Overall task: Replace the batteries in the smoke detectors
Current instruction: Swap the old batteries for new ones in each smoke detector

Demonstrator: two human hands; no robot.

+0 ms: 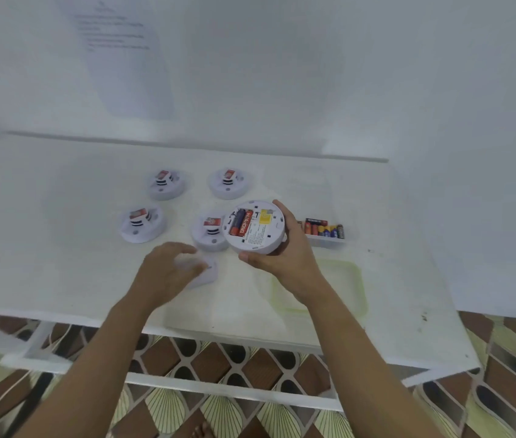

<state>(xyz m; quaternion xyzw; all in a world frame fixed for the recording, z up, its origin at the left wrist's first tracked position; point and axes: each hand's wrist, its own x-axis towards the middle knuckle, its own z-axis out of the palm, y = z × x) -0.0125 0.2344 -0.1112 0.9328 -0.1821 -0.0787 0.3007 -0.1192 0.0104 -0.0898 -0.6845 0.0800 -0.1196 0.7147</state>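
The right hand (pixel 285 248) holds one smoke detector (pixel 254 227) up above the white table (pixel 60 248), its back open and two batteries (pixel 240 226) sitting inside. The left hand (pixel 168 270) rests on a small white cover (pixel 204 275) lying on the table — its picture is blurry, so I cannot tell if the fingers have closed on it. Four more smoke detectors (pixel 142 224) sit on the table, and spare batteries wait in a little tray (pixel 326 237) — so I think most of the job is still left.
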